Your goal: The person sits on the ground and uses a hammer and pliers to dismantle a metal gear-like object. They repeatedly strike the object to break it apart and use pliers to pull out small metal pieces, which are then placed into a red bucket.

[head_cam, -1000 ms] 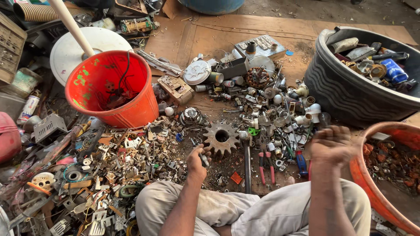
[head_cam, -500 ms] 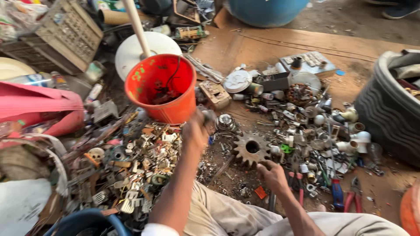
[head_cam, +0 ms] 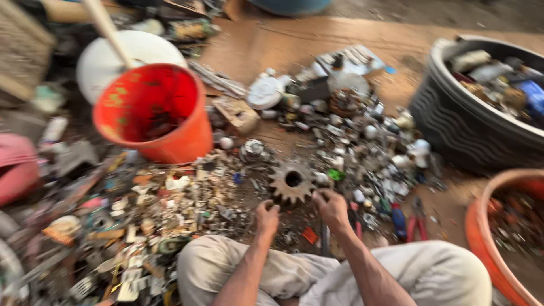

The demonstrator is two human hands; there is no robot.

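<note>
Barely started sorting: left hand (head_cam: 266,217) curled shut, grip unclear, right hand (head_cam: 330,205) pinching something small at the gear's (head_cam: 291,182) 5 o'clock, scrap heap (head_cam: 187,209) mostly untouched.

A seated person's left hand (head_cam: 266,218) and right hand (head_cam: 330,205) rested on scattered metal scrap (head_cam: 187,198) just below a rusty gear (head_cam: 292,181), with an orange bucket (head_cam: 156,113) and black tub (head_cam: 470,119) nearby; the view was blurred.

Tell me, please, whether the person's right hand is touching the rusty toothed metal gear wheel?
Touching: the head view shows the right hand with fingertips on the rusty toothed metal gear wheel at its lower right teeth, though motion blur softens it.
</note>
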